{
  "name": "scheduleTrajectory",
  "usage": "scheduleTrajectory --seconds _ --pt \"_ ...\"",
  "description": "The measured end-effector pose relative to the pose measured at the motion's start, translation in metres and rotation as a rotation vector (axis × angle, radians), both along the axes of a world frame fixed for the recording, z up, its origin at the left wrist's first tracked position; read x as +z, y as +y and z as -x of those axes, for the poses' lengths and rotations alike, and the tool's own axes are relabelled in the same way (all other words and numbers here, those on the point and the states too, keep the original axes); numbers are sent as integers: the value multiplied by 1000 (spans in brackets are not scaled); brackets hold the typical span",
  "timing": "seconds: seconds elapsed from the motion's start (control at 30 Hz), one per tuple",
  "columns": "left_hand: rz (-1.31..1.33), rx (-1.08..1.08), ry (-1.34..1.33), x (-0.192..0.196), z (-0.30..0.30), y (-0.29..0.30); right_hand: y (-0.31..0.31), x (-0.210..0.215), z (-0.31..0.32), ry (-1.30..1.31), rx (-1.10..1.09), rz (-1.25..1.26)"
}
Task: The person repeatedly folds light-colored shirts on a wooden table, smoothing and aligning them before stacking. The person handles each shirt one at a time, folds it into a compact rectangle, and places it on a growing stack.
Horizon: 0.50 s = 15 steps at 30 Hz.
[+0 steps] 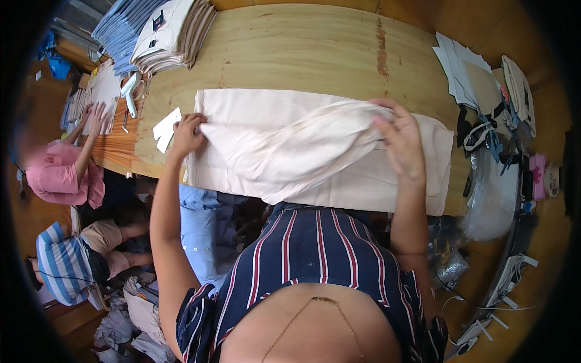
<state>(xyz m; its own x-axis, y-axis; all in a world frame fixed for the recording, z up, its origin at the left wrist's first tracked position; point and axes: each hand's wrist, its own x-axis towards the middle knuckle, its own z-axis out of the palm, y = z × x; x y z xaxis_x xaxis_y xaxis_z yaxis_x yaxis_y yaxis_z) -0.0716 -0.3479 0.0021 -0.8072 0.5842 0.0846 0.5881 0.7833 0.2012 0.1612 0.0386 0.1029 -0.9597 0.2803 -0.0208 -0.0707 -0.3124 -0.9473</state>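
Observation:
A pale cream cloth garment point(315, 145) lies spread across the near edge of the wooden table, its upper layer bunched into a loose diagonal fold. At the garment's left edge, my left hand point(189, 134) has its fingers curled over the fabric. My right hand point(400, 136) pinches the right end of the raised fold between thumb and fingers, lifting it off the layer below. Beside my left hand lie white card pieces point(167, 129). Which kind of garment it is, I cannot tell.
Folded cream garments point(172, 36) and blue ones point(121, 33) are stacked at far left, near a white gun-shaped tool point(129, 95). Papers point(463, 75) and straps lie at right. Blue shirts point(203, 227) hang below the table. A person in pink point(69, 172) works at left; another sits nearby.

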Motion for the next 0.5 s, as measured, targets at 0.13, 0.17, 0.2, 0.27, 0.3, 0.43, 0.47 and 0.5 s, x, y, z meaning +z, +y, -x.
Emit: scheduleTrajectory --seconds 0.13,0.17,0.2,0.27,0.3,0.43,0.47,0.5 --pt "192 -18 -203 26 30 23 69 -91 -19 -364 -274 -121" --pt "198 -20 -194 27 31 28 69 -93 -21 -336 -281 -64" --pt "203 -23 -185 28 33 35 70 -94 -22 -308 -288 -8" --pt "187 -32 -160 25 35 45 76 -90 -21 -287 -332 -16" --pt "165 -36 -144 20 35 49 79 -88 -20 -277 -358 -17" --pt "107 -40 -64 18 30 67 94 -123 -21 -511 -508 -380" --pt "95 -30 -49 18 22 67 95 -120 -26 -524 -525 -535" --pt "26 -17 65 17 13 68 96 -115 -33 -538 -544 -692"
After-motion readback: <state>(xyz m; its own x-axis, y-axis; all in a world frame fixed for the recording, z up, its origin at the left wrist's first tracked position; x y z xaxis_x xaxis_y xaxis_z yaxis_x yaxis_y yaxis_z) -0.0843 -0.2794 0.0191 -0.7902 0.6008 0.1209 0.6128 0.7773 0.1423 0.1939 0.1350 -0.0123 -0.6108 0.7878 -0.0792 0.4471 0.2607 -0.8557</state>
